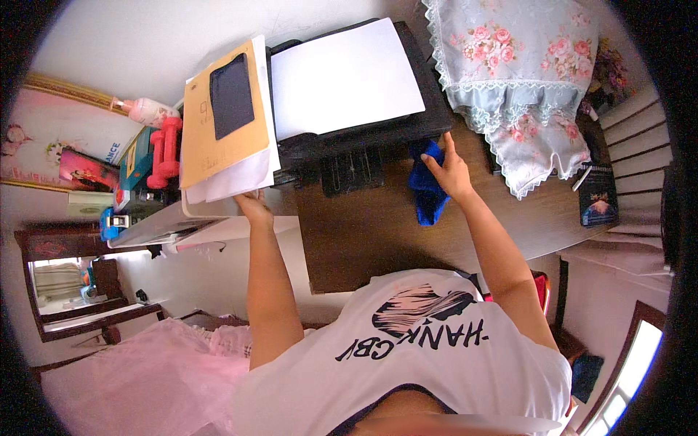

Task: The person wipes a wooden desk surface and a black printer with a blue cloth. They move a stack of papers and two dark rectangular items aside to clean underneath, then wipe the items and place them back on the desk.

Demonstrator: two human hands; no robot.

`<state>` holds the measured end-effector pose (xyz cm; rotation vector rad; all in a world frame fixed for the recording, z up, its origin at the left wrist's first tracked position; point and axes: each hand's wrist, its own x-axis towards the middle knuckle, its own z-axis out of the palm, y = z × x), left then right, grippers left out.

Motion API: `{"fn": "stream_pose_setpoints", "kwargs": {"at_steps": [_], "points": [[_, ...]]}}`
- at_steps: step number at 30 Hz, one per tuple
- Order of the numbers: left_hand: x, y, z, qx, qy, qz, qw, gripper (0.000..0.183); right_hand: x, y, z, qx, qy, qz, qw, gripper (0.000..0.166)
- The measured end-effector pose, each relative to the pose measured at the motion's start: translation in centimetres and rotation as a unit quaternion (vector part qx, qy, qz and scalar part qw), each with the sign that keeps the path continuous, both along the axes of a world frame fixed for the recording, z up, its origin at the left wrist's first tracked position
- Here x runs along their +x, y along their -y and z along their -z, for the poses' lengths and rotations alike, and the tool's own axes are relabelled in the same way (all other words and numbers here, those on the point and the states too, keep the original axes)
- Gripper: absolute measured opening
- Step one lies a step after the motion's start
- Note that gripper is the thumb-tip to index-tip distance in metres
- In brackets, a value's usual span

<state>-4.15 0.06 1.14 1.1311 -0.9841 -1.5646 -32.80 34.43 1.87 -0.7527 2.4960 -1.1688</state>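
Observation:
My left hand point(255, 208) is at the lower edge of a stack of loose white papers point(234, 188). Its fingertips are hidden by the sheets, so its grip does not show. On the stack lie a brown paper envelope point(196, 147) and a flat dark rectangular item point(233, 97). My right hand point(451, 171) has its fingers apart, one fingertip at the front right corner of a black machine, likely a printer point(376, 126). A blank white sheet point(346, 76) covers the machine's top. Below my right thumb, a crumpled blue cloth point(428, 191) lies on the brown wooden desk point(360, 240).
Left of the papers are red dumbbells point(164, 152), a pink pump bottle point(146, 111) and a teal box point(136, 158). At right hangs a floral lace-edged cover point(512, 92). A dark spiral notebook point(598, 199) with a white pen lies near the desk's right edge.

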Motion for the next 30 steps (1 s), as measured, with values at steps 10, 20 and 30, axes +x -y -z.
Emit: {"fn": "stream_pose_setpoints", "kwargs": {"at_steps": [10, 20, 30], "points": [[-2.2, -3.5, -2.6, 0.001, -0.004, -0.022, 1.000, 0.034, -2.7, 2.1, 0.8, 0.032, -0.004, 0.067, 0.997, 0.071], [-2.9, -4.8, -1.8, -0.010, 0.017, 0.077, 0.997, 0.072, -5.1, 2.5, 1.6, 0.022, -0.054, 0.121, 0.991, 0.064], [-2.7, -3.9, -1.0, -0.019, 0.015, 0.113, 0.993, 0.078, -7.1, 0.5, 4.3, -0.001, -0.033, 0.043, 0.999, 0.079]]}}
